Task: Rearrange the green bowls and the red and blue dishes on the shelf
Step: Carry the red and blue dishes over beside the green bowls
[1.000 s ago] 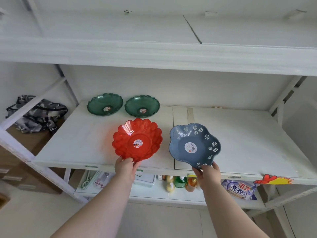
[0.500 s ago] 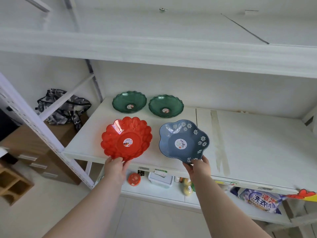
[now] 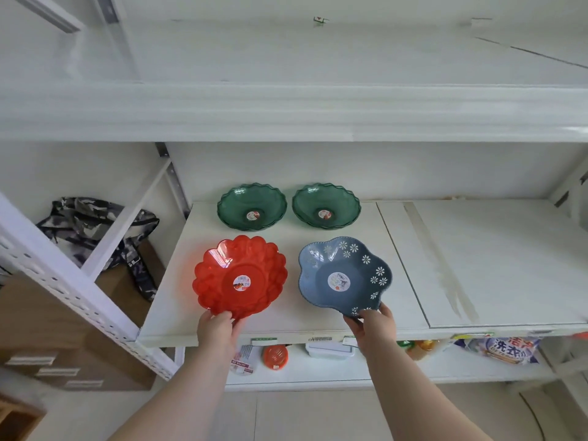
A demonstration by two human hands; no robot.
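Two dark green scalloped bowls sit side by side at the back left of the white shelf point(image 3: 318, 323), the left green bowl point(image 3: 252, 206) and the right green bowl point(image 3: 326, 205). In front of them, a red flower-shaped dish point(image 3: 240, 276) is gripped at its near rim by my left hand point(image 3: 219, 329). Beside it, a blue flower-shaped dish point(image 3: 345, 275) with white daisies is gripped at its near rim by my right hand point(image 3: 374, 326). Both dishes tilt up toward me, over the shelf's front part.
The right half of the shelf point(image 3: 496, 259) is bare board with tape marks. A lower shelf holds a red lid point(image 3: 275, 357), a white box point(image 3: 329, 351), bottles and a detergent bag point(image 3: 501, 348). A camouflage bag point(image 3: 92, 230) lies on brown cartons at left. A perforated white upright point(image 3: 63, 281) stands at left.
My view has swung left and closer, so the shelf sits further right in frame. Both hands keep hold of the red and blue dishes, which have moved left toward the green bowls.
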